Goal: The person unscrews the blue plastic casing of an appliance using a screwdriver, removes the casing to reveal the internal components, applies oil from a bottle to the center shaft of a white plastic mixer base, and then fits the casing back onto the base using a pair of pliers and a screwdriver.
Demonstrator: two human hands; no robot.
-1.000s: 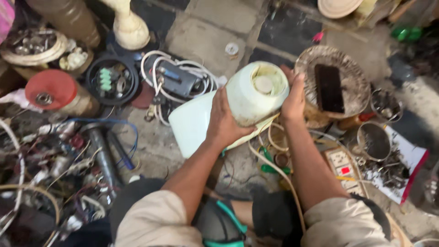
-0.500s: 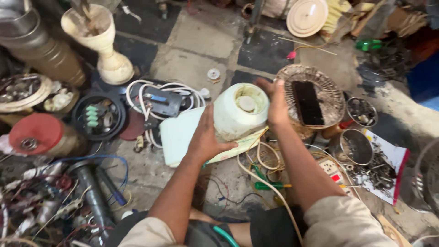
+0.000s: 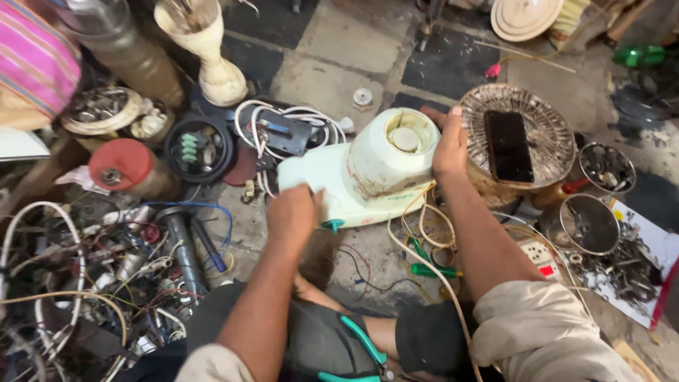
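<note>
Mixer base (image 3: 368,173) tilted, round top facing up-right.

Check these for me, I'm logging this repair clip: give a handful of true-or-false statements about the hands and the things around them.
1. The right hand grips the cream appliance base. True.
2. The left hand holds the green pliers. False: the pliers lie in the lap, apart from it.
3. A dark phone lies on the round metal grille. True.
4. The appliance base stands inside a steel cup. False: it sits on the floor.
</note>
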